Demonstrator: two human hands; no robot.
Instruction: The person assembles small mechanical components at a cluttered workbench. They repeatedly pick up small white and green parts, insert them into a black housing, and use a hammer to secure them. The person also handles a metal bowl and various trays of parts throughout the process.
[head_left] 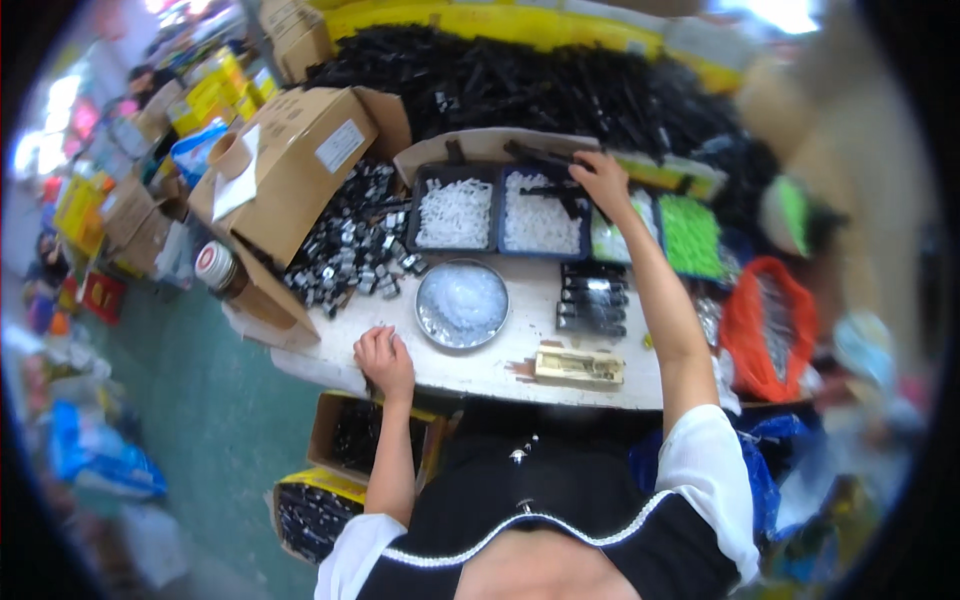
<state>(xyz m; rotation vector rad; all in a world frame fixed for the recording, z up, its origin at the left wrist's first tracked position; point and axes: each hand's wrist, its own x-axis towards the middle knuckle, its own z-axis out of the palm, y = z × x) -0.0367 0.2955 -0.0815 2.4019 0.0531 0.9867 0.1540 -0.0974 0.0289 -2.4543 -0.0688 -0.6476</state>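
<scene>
My right hand (603, 182) reaches over the trays to the back of the table. Its fingers are closed at the end of a long black plastic strip (540, 153). Below it is a tray of small clear-white parts (530, 222), with black pieces (560, 197) lying across it. My left hand (385, 362) rests at the table's front edge, fingers curled. A dark bit shows under it, too hidden to name. Right of that hand stands a round metal bowl (462, 305) of small translucent pieces. A cream-coloured block fixture (578, 366) sits near the front edge, below a row of black parts (592, 302).
Small metal and black clips (350, 245) spill from a cardboard box (300, 150). A tray of white parts (453, 213) and bright green parts (690, 237) flank the middle tray. Black strips (540, 85) heap behind. A red bag (768, 330) stands right; a lidded jar (220, 267) left.
</scene>
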